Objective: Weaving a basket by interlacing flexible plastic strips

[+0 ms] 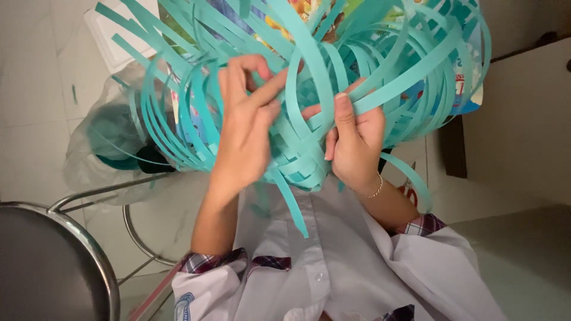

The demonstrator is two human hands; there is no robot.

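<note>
Both hands working a woven teal paper-strip piece, held up over the lap.
The weave (297,151) sits between the hands with loose strips (416,65) fanning out; left hand (247,128) pinches a strip, right hand (354,142) grips another. Beyond that: a clear plastic bag (101,148) and a metal stool (53,261) on the floor.

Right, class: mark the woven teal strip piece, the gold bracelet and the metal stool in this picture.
woven teal strip piece (300,157), head view, on the plaited middle between the hands.
gold bracelet (375,192), head view, on the chain at the wrist.
metal stool (35,261), head view, on the dark seat.
</note>
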